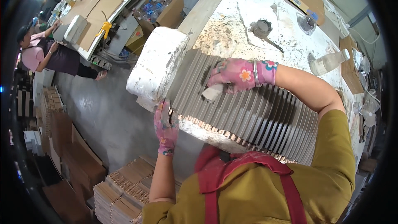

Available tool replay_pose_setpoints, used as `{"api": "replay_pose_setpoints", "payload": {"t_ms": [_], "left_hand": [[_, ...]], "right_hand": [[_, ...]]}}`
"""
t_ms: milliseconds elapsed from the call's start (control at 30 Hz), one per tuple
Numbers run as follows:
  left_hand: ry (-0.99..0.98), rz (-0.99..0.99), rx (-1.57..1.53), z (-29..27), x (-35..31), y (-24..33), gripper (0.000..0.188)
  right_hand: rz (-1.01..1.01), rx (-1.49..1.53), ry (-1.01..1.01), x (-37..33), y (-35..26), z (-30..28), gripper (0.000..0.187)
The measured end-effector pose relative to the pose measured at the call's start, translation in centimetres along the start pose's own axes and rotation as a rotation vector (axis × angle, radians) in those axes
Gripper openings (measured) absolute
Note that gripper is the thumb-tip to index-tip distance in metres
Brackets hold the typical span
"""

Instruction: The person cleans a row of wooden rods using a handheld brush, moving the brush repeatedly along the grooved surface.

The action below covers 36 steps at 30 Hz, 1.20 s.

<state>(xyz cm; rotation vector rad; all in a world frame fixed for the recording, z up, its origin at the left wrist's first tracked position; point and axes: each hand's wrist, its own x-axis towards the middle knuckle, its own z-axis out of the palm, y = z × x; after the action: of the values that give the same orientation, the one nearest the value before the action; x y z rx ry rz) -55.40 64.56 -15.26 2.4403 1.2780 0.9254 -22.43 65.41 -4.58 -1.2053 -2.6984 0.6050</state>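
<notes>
Gloved in pink florals, a worker's left hand [166,127] reaches up to the near corner of a row of grey-faced slats [244,110], perhaps to steady its end; whether the fingers pinch anything cannot be told. The right hand [238,76] pinches a whitish pad [213,93] between thumb and fingers, held low, seemingly so that it bears on the slats' faces.

At far left, a co-worker [62,61] in a dark apron stands near another white block [76,29]. Lower down, bundled slats [124,201] are stacked, while a cardboard box [172,12] gathers plastic bottles [155,8]. Toward the centre, a white-wrapped block [157,64] sits at the row's left end, apparently as a stop. The slats lie side by side along the workbench [201,12]. Beyond them stands a dark-rimmed round container [262,28], likely placed for easy reach. Farther right, a clear white-capped bottle [329,62] lies on its side.
</notes>
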Motion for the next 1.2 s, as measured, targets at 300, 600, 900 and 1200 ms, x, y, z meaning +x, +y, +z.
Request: {"api": "replay_pose_setpoints", "payload": {"t_ms": [300, 600, 900, 1200], "left_hand": [[0.018, -0.060, -0.249, 0.6, -0.2, -0.6, 0.049], [0.028, -0.045, -0.158, 1.4, -0.4, -0.6, 0.050], [-0.015, -0.105, -0.104, 0.7, -0.1, 0.2, 0.052], [-0.042, -0.291, -0.431, 0.8, -0.3, -0.2, 0.051]], "right_hand": [[0.010, -0.162, 0.226, 2.9, -0.6, 1.8, 0.041], [0.283, -0.071, 0.274, 4.8, 1.4, 0.4, 0.037], [0.003, -0.018, 0.344, 7.4, -1.8, 2.1, 0.049], [-0.109, -0.073, 0.235, 7.8, -5.3, 3.0, 0.049]]}}
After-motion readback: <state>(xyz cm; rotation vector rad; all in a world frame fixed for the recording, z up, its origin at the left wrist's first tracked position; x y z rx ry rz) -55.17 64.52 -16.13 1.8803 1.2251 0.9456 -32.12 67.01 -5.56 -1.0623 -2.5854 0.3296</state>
